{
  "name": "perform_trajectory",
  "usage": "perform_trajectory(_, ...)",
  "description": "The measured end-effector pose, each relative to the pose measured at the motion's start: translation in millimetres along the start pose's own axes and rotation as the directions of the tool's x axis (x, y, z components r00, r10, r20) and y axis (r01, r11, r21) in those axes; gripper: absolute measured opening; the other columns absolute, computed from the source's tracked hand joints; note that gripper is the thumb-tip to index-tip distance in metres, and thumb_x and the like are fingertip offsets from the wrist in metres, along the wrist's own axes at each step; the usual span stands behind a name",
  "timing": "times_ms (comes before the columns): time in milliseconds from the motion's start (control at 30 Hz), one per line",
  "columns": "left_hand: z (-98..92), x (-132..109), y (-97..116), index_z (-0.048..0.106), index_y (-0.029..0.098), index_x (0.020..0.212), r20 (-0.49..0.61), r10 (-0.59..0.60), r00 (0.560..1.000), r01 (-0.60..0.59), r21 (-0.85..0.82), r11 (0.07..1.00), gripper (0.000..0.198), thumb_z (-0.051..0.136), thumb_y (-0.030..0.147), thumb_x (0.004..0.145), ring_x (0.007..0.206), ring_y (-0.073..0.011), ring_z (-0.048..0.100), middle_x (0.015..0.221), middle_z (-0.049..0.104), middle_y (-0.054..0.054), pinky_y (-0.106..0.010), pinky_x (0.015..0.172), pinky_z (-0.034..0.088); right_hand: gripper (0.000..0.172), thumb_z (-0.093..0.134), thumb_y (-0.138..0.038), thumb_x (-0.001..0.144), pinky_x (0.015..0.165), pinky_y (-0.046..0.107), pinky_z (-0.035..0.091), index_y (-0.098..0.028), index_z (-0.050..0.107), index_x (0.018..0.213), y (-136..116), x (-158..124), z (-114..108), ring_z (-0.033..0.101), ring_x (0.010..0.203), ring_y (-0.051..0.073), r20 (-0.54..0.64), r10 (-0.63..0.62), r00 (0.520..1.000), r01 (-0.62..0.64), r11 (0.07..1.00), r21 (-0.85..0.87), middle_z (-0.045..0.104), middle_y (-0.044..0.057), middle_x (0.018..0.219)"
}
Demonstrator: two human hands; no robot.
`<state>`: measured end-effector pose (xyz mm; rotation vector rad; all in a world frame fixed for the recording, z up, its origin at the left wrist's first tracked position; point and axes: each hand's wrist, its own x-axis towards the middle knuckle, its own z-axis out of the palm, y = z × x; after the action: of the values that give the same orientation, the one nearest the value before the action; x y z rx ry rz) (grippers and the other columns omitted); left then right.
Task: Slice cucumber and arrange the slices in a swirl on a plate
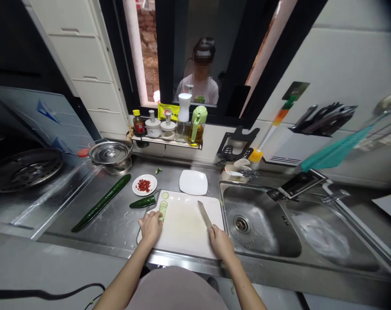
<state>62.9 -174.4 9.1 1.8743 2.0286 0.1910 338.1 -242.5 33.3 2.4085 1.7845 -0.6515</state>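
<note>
A white cutting board (189, 228) lies on the steel counter before me. Along its left side runs an overlapping row of thin cucumber slices (163, 205). My left hand (151, 227) is closed, its fingers curled over the near end of that row and partly hiding it. On the board's right side, my right hand (220, 240) grips the handle of a kitchen knife (204, 214), whose blade points away and to the left. A short cucumber piece (142, 202) rests just off the board's upper left corner. Farther left lies a long cucumber (101, 203).
Beyond the board are a plate of chopped red pieces (135, 189) and a white square plate (193, 182). At right is the sink (263, 228); a lidded steel pot (113, 161) stands back left. A condiment shelf (169, 143) hangs under the window.
</note>
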Motion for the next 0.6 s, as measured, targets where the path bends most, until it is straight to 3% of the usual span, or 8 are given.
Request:
perform_trajectory(167, 1.7, -0.8, -0.9, 0.067, 0.027, 0.100, 0.005, -0.003, 1.000, 0.003, 0.002, 1.000, 0.025, 0.049, 0.020, 0.084, 0.107, -0.0273, 0.051, 0.110, 0.064, -0.007, -0.042, 0.087, 0.029, 0.039, 0.027, -0.038, 0.099, 0.077, 0.029, 0.041, -0.019, 0.055, 0.118, -1.0, -0.9, -1.2, 0.065, 0.100, 0.022, 0.003, 0.021, 1.000, -0.021, 1.000, 0.001, 0.069, 0.013, 0.108)
perform_trajectory(333, -1.0, -0.4, 4.5, 0.067, 0.029, 0.101, -0.060, 0.035, 0.998, -0.037, -0.037, 0.999, 0.024, 0.048, 0.026, 0.087, 0.107, -0.0266, 0.050, 0.113, 0.064, -0.006, -0.041, 0.087, 0.029, 0.039, 0.025, -0.037, 0.099, 0.076, 0.030, 0.042, -0.020, 0.057, 0.115, -4.7, -2.0, -2.8, 0.066, 0.096, 0.023, -0.006, -0.011, 1.000, 0.011, 1.000, -0.029, 0.070, 0.013, 0.101)
perform_trajectory(600, -35.4, 38.4, 17.9, 0.063, 0.029, 0.113, -0.193, -0.032, 0.981, 0.002, -0.150, 0.989, 0.030, 0.048, 0.037, 0.088, 0.109, -0.0263, 0.051, 0.118, 0.063, -0.006, -0.040, 0.089, 0.030, 0.038, 0.026, -0.037, 0.099, 0.076, 0.030, 0.042, -0.019, 0.057, 0.110, -8.3, -2.7, -5.4, 0.066, 0.096, 0.024, 0.015, -0.017, 1.000, 0.018, 0.999, -0.048, 0.070, 0.013, 0.102)
